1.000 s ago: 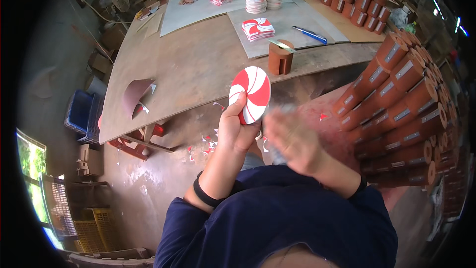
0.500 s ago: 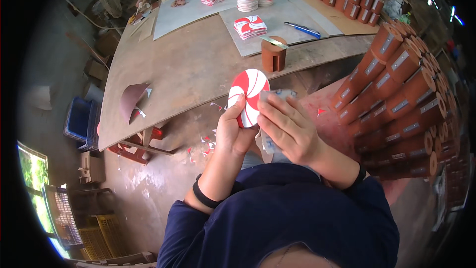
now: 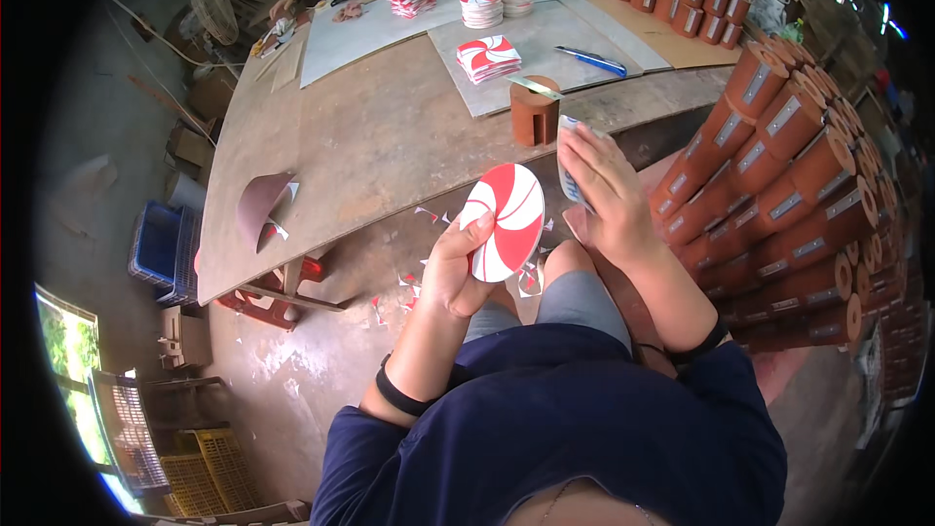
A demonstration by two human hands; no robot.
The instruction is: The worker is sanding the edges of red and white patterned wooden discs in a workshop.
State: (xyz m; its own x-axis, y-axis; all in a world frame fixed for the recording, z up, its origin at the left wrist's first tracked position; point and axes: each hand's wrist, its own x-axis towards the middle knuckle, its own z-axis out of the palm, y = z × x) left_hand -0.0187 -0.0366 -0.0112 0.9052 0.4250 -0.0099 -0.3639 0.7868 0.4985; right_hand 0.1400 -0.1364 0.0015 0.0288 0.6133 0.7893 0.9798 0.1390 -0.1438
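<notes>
The left hand pinches a flat round disc painted with red and white pinwheel swirls, thumb across the near face and fingers curled behind its lower left rim, so the disc stands nearly upright above the person's lap, just in front of the near edge of the worn wooden worktable. The right hand is closed around a small pale block, only partly visible between the fingers, so what it is cannot be told. That hand sits just right of the disc and a little farther away, the block's long side running roughly up and down and close to the disc's right rim; whether the two touch cannot be made out. The right hand is the nearer one to that free rim, while the left has the disc's lower left part. The disc looks thin and stiff, its swirls fanning out from the centre, its edge cleanly round. Small red and white scraps lie on the floor under the hands. On the table, far from the hands, stand a short brown cylinder, a stack of similar swirl pieces and a blue pen-like tool. Rows of brown cylinders are piled at the right.
</notes>
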